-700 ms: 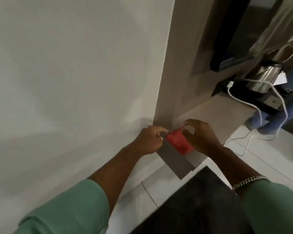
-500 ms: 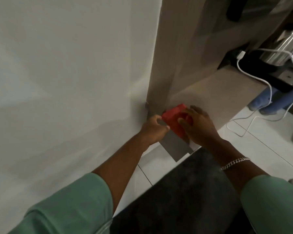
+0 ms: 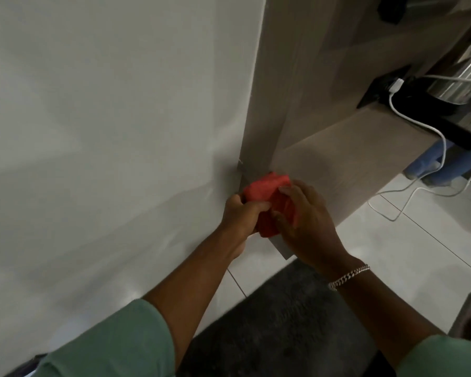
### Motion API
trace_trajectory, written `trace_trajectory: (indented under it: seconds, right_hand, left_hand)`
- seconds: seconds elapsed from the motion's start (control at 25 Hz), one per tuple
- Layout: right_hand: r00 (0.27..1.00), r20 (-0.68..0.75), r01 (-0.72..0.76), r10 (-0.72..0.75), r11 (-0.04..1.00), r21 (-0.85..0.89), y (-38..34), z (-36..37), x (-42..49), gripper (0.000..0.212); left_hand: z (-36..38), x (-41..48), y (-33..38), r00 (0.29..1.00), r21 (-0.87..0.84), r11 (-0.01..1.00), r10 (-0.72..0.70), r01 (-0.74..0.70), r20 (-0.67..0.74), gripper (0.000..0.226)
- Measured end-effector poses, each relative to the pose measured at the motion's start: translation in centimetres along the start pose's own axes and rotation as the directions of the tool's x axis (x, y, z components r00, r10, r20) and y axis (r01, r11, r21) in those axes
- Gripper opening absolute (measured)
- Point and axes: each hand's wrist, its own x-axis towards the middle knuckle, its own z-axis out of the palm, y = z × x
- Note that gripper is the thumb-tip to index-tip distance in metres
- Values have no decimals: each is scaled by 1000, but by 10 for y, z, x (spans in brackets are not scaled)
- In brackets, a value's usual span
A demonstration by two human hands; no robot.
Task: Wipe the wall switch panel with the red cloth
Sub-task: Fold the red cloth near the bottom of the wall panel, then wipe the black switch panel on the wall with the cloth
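The red cloth point(image 3: 267, 195) is bunched up between both hands, low in front of the corner where the white wall point(image 3: 106, 118) meets a wooden panel point(image 3: 280, 85). My left hand point(image 3: 241, 213) grips its left side with curled fingers. My right hand point(image 3: 307, 224) holds its right side, fingers pressed into the fabric. No switch panel shows in this view.
A wooden shelf point(image 3: 351, 159) juts out to the right, with a black base and a steel kettle point(image 3: 457, 85) on it. A white cable point(image 3: 430, 164) hangs down to the tiled floor point(image 3: 408, 257). A dark rug point(image 3: 283, 330) lies below my arms.
The cloth went from a small piece pinched between my fingers to a larger bundle held by both hands. The view has shifted down and to the right.
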Motion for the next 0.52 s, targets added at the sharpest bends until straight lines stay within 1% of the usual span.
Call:
trace_trajectory:
  seconds: [0.08, 0.16, 0.24, 0.36, 0.44, 0.52]
  right_hand:
    - [987, -60, 146, -150, 987, -71, -34, -3, -9, 58]
    - [953, -73, 283, -294, 950, -131, -77, -8, -15, 64]
    - [934, -102, 324, -342, 933, -155, -119, -15, -22, 69]
    - [906, -209, 364, -369, 929, -59, -191, -36, -30, 74]
    - [845, -329, 454, -422, 891, 25, -243, -47, -34, 71]
    - [770, -436, 545, -465, 835, 71, -296, -54, -41, 73]
  left_hand:
    - [-21, -23, 17, 996, 78, 993, 81, -83, 26, 49]
    - [-45, -54, 42, 981, 163, 969, 177, -187, 75, 39]
    - [-71, -92, 70, 959, 169, 949, 242, -265, 147, 34]
    - [-119, -163, 113, 922, 146, 927, 307, -346, 236, 36]
    - [-150, -211, 139, 897, 175, 894, 364, -412, 249, 41]
    - [-183, -263, 161, 869, 192, 854, 440, -483, 227, 43]
